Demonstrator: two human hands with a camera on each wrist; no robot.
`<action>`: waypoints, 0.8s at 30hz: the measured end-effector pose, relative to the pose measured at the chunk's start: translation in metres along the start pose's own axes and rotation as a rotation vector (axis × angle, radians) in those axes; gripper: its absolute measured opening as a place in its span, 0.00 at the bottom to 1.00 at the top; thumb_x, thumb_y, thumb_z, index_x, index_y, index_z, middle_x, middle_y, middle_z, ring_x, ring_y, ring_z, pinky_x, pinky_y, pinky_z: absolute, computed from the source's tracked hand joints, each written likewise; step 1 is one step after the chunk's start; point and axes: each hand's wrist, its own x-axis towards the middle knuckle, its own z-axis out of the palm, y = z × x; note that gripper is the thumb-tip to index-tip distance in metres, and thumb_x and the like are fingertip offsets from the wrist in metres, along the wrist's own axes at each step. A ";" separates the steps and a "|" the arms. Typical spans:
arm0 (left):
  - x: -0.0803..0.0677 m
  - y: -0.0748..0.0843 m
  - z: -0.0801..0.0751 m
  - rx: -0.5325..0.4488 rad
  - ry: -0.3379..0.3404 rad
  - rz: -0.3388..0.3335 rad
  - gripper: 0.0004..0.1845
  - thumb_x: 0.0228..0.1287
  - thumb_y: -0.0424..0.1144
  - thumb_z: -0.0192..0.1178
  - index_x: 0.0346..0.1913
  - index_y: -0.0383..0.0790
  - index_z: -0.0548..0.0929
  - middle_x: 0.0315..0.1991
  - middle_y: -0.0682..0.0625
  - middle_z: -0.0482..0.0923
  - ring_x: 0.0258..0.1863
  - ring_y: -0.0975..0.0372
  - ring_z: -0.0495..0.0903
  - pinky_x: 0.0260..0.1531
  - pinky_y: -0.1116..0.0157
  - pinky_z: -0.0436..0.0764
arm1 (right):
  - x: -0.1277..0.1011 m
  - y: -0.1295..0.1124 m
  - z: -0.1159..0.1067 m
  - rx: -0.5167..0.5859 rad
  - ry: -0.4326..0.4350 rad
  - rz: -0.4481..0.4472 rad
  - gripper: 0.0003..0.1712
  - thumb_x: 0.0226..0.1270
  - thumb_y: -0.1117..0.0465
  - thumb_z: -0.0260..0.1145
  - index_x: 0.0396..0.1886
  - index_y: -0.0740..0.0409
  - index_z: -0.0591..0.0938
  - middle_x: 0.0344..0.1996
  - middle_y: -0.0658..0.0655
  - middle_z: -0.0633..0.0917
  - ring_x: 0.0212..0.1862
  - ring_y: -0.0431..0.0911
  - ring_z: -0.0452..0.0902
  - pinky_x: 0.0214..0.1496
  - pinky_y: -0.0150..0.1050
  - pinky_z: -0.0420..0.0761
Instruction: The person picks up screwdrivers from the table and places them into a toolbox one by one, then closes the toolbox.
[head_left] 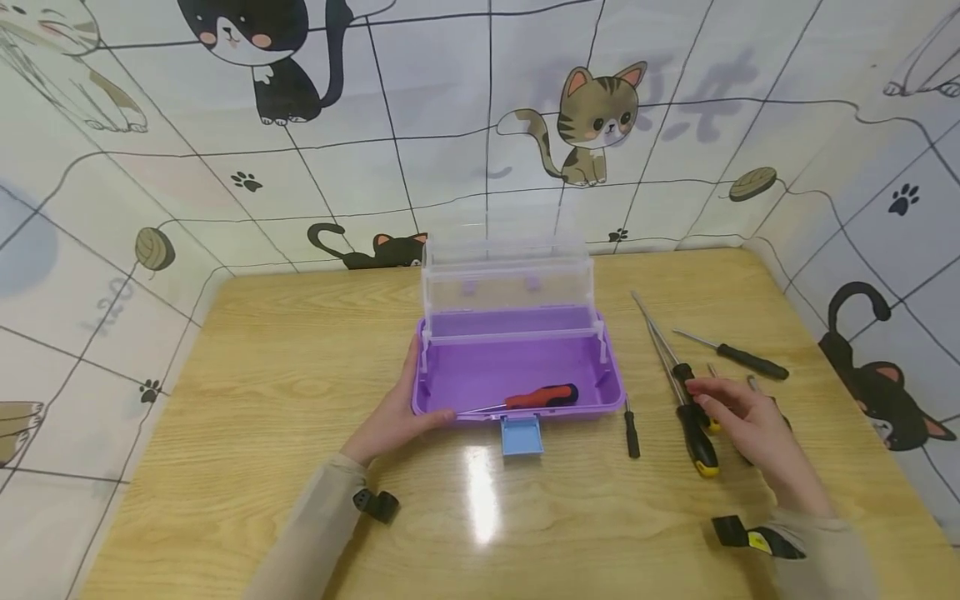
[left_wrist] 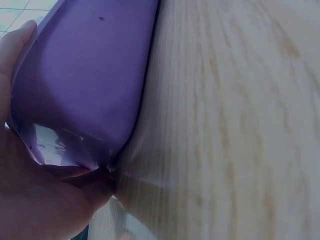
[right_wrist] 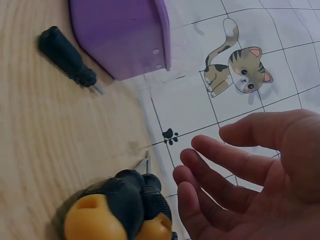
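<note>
A purple plastic toolbox (head_left: 480,367) has its clear lid (head_left: 510,279) raised and its blue latch (head_left: 522,437) hanging down in front. My left hand (head_left: 393,421) grips the box's left end, thumb along the front rim, fingers round the side wall (left_wrist: 90,75). Inside, a red and black screwdriver (head_left: 542,397) lies along the front wall. My right hand (head_left: 757,433) hovers over several screwdrivers on the right, fingers loosely bent with nothing between them. Nearest are two long ones with black and yellow handles (head_left: 697,442), also below the fingers in the right wrist view. The hand partly hides others.
A small black screwdriver (head_left: 632,433) lies by the box's right front corner. Another thin black one (head_left: 753,361) lies farther back on the right. The wooden table (head_left: 300,358) meets cat-patterned walls (head_left: 450,100) at the back and sides.
</note>
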 end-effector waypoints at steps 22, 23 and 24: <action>0.001 -0.002 0.000 -0.032 -0.001 -0.001 0.65 0.55 0.37 0.72 0.76 0.50 0.26 0.77 0.47 0.30 0.74 0.49 0.42 0.68 0.49 0.49 | 0.006 0.012 0.003 -0.031 0.086 0.134 0.25 0.76 0.56 0.55 0.64 0.69 0.71 0.62 0.71 0.69 0.46 0.22 0.64 0.40 0.19 0.70; 0.001 -0.002 0.000 -0.033 -0.001 0.002 0.65 0.55 0.37 0.71 0.76 0.51 0.26 0.77 0.47 0.30 0.74 0.49 0.42 0.68 0.49 0.49 | 0.006 0.013 0.003 -0.033 0.088 0.133 0.25 0.76 0.57 0.55 0.64 0.69 0.71 0.63 0.72 0.68 0.46 0.21 0.63 0.40 0.19 0.70; 0.001 -0.002 0.000 -0.036 -0.001 0.003 0.64 0.55 0.36 0.71 0.75 0.51 0.26 0.77 0.47 0.30 0.74 0.49 0.43 0.68 0.49 0.50 | 0.007 0.013 0.002 -0.033 0.090 0.128 0.26 0.76 0.57 0.55 0.64 0.70 0.70 0.63 0.72 0.69 0.46 0.22 0.63 0.40 0.19 0.70</action>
